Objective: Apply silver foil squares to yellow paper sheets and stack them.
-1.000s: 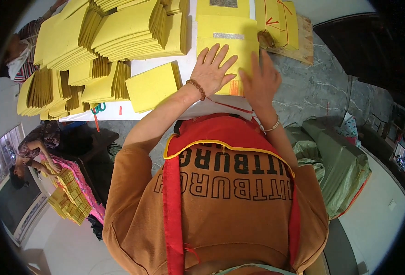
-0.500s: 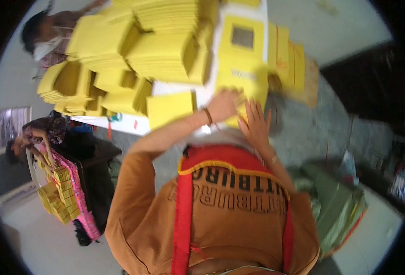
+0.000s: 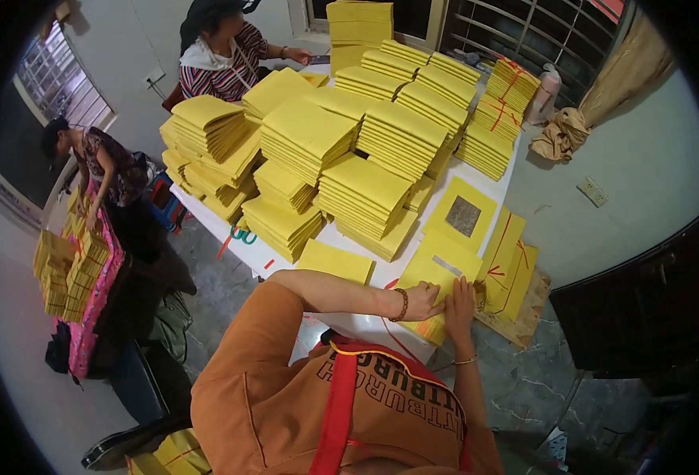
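My left hand (image 3: 422, 302) is curled closed at the near edge of a yellow paper bundle (image 3: 424, 257), with a beaded bracelet on the wrist. Whatever its fingers may hold is hidden. Beside it, my right hand (image 3: 460, 305) lies with fingers stretched along the bundle's right side. A pale label strip (image 3: 447, 267) shows on the bundle just beyond my hands. A red string (image 3: 397, 336) hangs over the table's near edge, close to my left wrist. Another yellow sheet with a grey square (image 3: 463, 215) lies farther back.
Tall stacks of folded yellow paper (image 3: 310, 134) crowd the white table (image 3: 341, 236). Red-tied bundles (image 3: 515, 269) rest on a board at the right. Green-handled scissors (image 3: 243, 235) lie at the left edge. One person (image 3: 223, 59) sits behind the stacks; another (image 3: 100, 158) works at a pink-covered table.
The view has swung, showing more of the room and table. My left hand, spread flat on the paper before, is now curled closed. My right hand stays flat beside it.
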A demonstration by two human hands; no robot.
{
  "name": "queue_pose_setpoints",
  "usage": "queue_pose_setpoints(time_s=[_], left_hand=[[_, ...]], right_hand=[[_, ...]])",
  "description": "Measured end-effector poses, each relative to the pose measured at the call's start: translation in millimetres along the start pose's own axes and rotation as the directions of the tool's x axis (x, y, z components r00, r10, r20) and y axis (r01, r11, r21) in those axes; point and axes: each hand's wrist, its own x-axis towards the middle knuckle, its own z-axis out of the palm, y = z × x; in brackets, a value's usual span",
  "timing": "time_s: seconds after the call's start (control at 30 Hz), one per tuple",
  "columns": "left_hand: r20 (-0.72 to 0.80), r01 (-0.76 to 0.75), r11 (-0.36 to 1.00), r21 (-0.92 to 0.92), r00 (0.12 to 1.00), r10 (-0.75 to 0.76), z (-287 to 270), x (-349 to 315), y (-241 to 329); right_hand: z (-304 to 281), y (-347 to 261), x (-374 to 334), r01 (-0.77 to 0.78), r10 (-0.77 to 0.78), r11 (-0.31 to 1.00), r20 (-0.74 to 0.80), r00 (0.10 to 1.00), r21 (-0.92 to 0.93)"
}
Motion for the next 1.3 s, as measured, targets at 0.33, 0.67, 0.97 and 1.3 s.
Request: queue_pose_setpoints(time_s=[0.33, 0.67, 0.97, 1.3], left_hand=[[-0.396, 0.15, 0.898, -0.413, 0.859, -0.325, -43.3, -39.5, -27.9], [-0.122, 0.625, 0.778, -0.054, 0.769, -0.627, -42.4, -194.8, -20.4], [0.184, 0.653, 0.741, -0.157, 0.757, -0.627, -18.7, -205.3, 4.5], [0.298, 0.582, 0.767, -0.273, 0.809, -0.507, -63.3, -174.9, -26.0]], right_hand=[[-29.9, 12.3, -1.1, -0.085, 0.353, 0.614, -0.177, 0.919, 0.784], [-9.6, 10.0, -31.2, -0.176, 0.434, 0.486, -0.062, 0.899, 0.856], [0.3, 12.4, -40.6, -0.11, 0.345, 0.56, -0.11, 0.932, 0.821], [11.9, 7.4, -38.4, 0.119, -0.02, 0.909, -0.244, 0.97, 0.4]])
